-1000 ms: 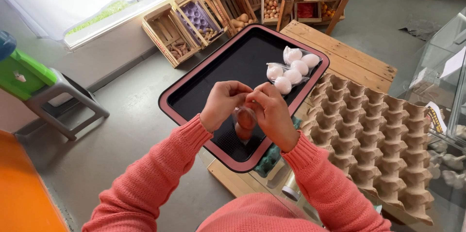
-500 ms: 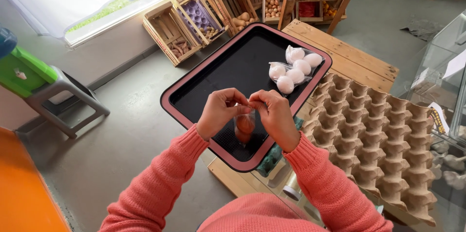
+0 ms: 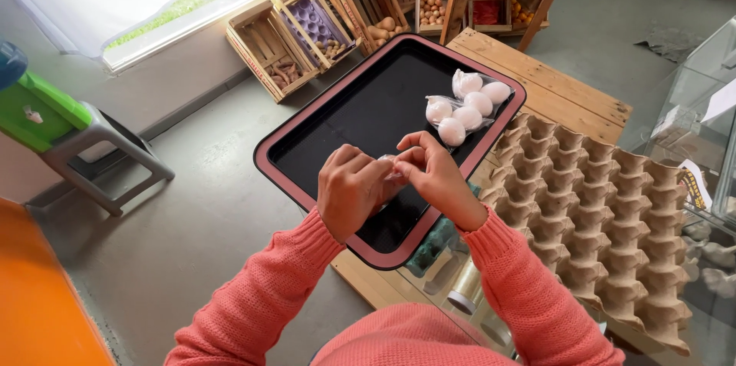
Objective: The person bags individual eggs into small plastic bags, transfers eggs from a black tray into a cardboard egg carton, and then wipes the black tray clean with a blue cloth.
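My left hand (image 3: 351,191) and my right hand (image 3: 438,176) meet above the near part of a black tray with a red rim (image 3: 303,188). Fingertips of both hands pinch a small piece of clear plastic wrap (image 3: 394,171) between them. Whatever the wrap holds is hidden behind my fingers. At the tray's far right corner lie several white eggs in clear plastic (image 3: 464,107), apart from my hands.
A large grey cardboard egg tray (image 3: 606,205) lies right of the black tray on a wooden table (image 3: 560,78). A tape roll (image 3: 463,298) sits below. Wooden crates with produce (image 3: 307,29) line the far floor; a green-topped stool (image 3: 84,132) stands left.
A brownish egg hung in the wrap below my fingers earlier; now my hands have closed together and it is out of sight. The tray and white eggs have not moved.
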